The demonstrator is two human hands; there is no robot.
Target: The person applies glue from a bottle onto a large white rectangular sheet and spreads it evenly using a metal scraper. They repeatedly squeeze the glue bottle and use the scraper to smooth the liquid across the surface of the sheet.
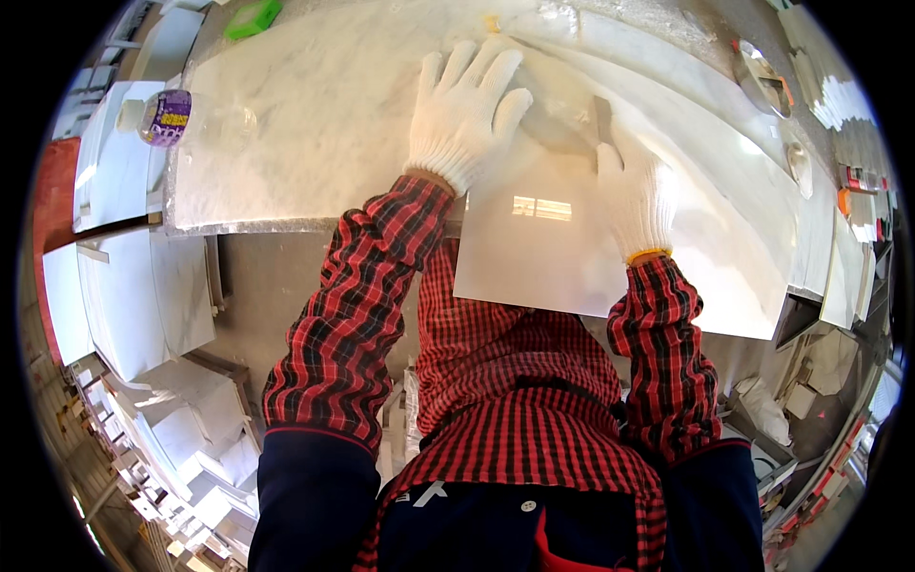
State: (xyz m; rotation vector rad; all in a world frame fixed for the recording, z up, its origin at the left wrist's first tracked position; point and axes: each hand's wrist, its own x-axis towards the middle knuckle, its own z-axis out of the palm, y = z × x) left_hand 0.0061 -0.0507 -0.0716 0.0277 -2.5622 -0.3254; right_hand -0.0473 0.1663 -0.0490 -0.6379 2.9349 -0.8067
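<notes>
Both my hands wear white knit gloves over a pale, marbled stone slab (315, 124). My left hand (464, 114) lies flat on it, fingers spread, holding nothing. To its right, my right hand (637, 195) is closed around a thin, flat grey scraper-like blade (601, 119), which points away from me; its grip end is hidden by the glove. Beneath the right hand is a glossy pale sheet (534, 253) that mirrors a bright window. Its near edge overhangs toward my red-and-black checked apron (534, 434).
At the left, a clear bottle with a purple label (172, 118) lies on its side. A green box (253, 18) sits at the far left. A roll of tape (762, 81) is at the far right. White slabs (143, 305) are stacked left of the table.
</notes>
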